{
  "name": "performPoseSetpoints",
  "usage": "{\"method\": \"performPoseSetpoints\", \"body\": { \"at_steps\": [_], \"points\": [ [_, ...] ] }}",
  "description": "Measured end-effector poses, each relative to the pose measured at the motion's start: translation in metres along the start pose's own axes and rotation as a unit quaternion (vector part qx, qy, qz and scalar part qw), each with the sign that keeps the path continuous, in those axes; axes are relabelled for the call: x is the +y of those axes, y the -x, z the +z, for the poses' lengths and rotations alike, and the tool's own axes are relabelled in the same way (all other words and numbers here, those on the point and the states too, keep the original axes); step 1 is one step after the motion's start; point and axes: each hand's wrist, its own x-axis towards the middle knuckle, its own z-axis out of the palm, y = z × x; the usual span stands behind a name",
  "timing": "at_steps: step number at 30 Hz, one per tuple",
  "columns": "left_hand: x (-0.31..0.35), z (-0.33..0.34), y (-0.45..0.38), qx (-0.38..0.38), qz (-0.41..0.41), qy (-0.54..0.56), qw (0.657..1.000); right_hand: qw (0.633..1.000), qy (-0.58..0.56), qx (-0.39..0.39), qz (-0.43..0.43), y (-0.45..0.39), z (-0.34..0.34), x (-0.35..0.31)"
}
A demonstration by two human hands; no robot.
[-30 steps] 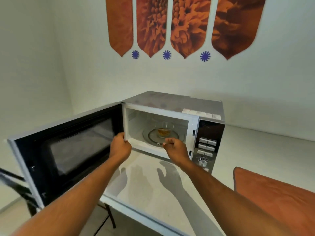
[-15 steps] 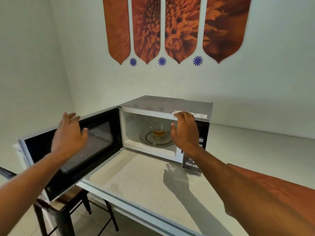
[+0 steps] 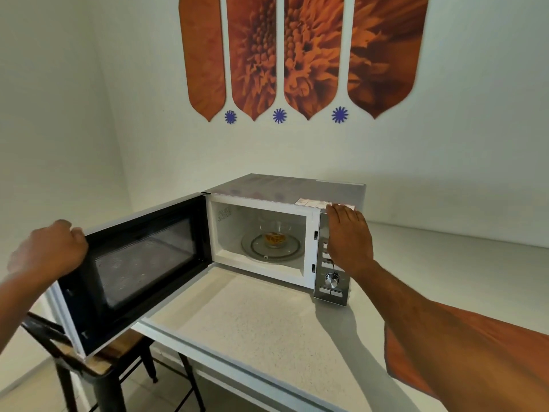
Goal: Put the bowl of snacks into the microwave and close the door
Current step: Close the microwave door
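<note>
Since 0.5 s ago, left hand (image 3: pixel 49 252) has curled over the top edge of the open door (image 3: pixel 133 263); right hand (image 3: pixel 349 236) lies flat on the microwave (image 3: pixel 285 188) front. Bowl of snacks (image 3: pixel 274 234) sits inside on the turntable — a hard swing could shove the microwave right.

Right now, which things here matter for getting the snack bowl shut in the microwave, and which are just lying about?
Part of the job:
bowl of snacks on the turntable
microwave
open door
left hand on the door's top edge
right hand against the control panel

Just lying about:
orange cloth
stool
flower wall art
</note>
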Motion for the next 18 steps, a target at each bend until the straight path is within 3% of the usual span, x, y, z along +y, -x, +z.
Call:
{"method": "performPoseSetpoints", "body": {
  "at_steps": [8, 18],
  "points": [
    [0.030, -0.020, 0.057, 0.078, 0.043, -0.002, 0.996, 1.000, -0.012, 0.008, 0.015, 0.003, 0.003, -0.004],
    [0.112, -0.084, 0.143, 0.044, 0.069, 0.024, 0.996, 0.999, -0.023, 0.022, 0.029, 0.001, 0.006, -0.007]
  ]
}}
